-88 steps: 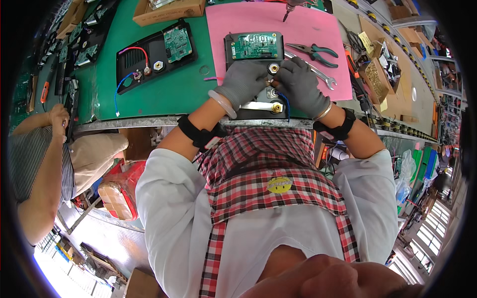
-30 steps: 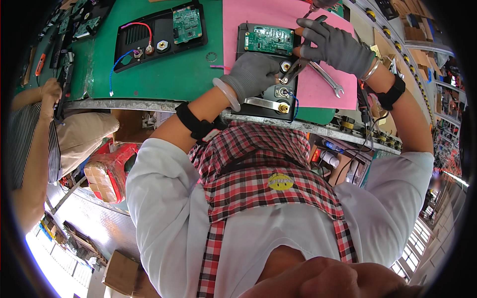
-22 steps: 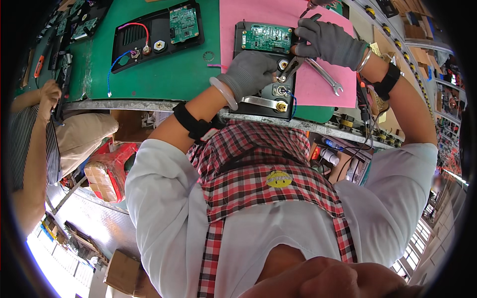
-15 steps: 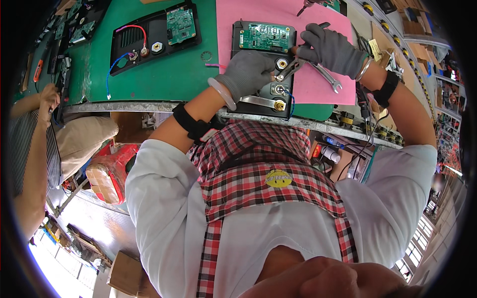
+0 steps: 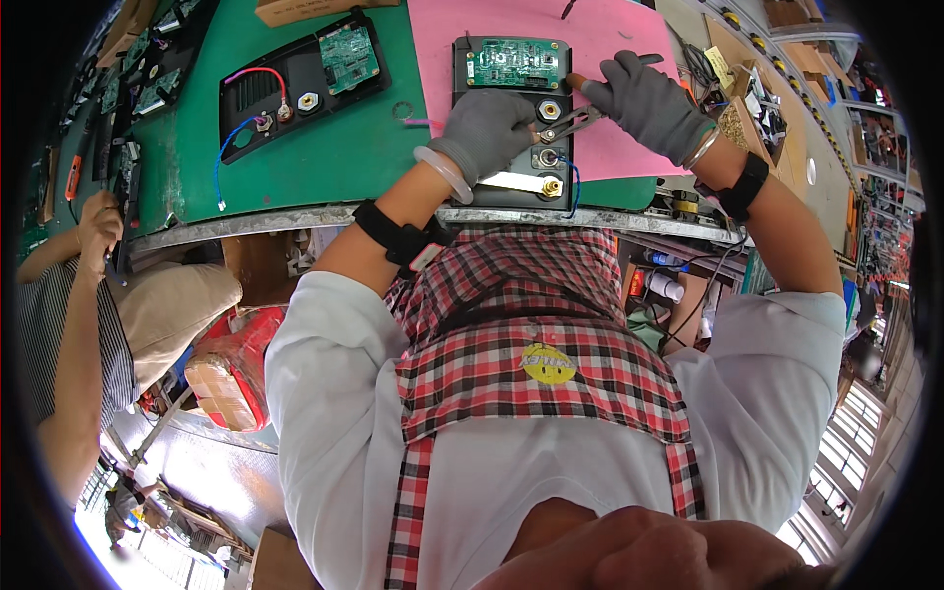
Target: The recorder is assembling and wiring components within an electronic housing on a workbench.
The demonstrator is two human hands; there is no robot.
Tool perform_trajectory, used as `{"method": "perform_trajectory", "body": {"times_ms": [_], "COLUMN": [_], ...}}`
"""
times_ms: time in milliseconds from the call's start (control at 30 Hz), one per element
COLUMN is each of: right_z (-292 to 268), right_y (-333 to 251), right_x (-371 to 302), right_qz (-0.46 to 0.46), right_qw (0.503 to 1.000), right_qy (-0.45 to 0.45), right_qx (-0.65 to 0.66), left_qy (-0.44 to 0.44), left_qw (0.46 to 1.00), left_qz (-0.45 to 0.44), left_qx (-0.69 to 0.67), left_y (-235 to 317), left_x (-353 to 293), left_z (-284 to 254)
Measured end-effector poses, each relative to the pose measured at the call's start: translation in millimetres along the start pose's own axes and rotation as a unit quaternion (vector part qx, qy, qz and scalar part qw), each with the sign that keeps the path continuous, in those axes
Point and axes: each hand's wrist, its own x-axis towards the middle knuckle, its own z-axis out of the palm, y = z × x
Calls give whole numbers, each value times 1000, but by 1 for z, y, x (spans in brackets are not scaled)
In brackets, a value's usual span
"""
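Observation:
A black housing (image 5: 511, 147) with a green circuit board (image 5: 509, 62) and brass terminals lies on a pink mat (image 5: 511, 25) at the bench edge. My left hand (image 5: 485, 126), in a grey glove, rests on the housing's left side with its fingertips at the middle terminal (image 5: 547, 157). My gloved right hand (image 5: 644, 101) grips needle-nose pliers (image 5: 568, 122), whose jaws point at that same terminal. A blue wire (image 5: 572, 185) loops by the lower brass terminal (image 5: 551, 187). A bare metal strip (image 5: 509, 182) crosses the housing's lower part.
A second black housing (image 5: 295, 84) with red and blue wires lies on the green bench mat (image 5: 295, 157) to the left. A small ring (image 5: 400, 110) lies between them. A seated co-worker's arm (image 5: 84, 324) is at far left. Boxes of parts (image 5: 742, 123) stand right.
My right hand left the housing, picked up the pliers from the mat and brought their jaws down to the middle terminal. My left hand stayed on the housing.

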Motion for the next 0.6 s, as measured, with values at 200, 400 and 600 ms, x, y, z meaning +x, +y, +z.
{"method": "perform_trajectory", "body": {"times_ms": [200, 400, 600], "right_z": [-7, 0, -1], "right_y": [-11, -12, -18], "right_x": [-11, -15, -22], "right_qz": [43, 67, 109], "right_qw": [999, 997, 993], "right_qy": [-24, -41, -45], "right_qx": [-24, -27, 4], "left_qy": [13, -3, -8], "left_qw": [1000, 1000, 999], "left_qz": [21, 5, 35], "left_qx": [6, 8, 3], "left_y": [2, 4, 2], "left_x": [1, 6, 11], "left_z": [5, 6, 1]}}
